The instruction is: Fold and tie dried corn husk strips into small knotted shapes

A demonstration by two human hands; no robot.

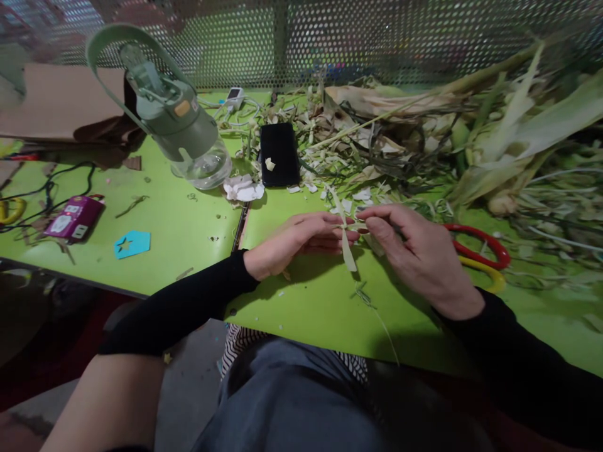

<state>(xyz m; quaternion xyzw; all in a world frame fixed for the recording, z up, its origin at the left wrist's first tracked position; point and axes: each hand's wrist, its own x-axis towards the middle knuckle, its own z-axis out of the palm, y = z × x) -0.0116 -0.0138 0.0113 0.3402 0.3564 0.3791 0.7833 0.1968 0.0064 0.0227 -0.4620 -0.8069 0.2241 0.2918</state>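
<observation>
Pale husk strip (348, 251) was positioned just right of frame centre, between both hands. Left hand (306, 235) held fingers extended against it; whether they gripped could not be determined. Right hand (419, 251) pinched its crossing end. Black phone (282, 138) lay at upper centre.

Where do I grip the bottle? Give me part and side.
Likely by the raised strap of the bottle, from above: its loop arches over the lid, leaving space for fingers. A white scrap sits by the base's right side.
</observation>
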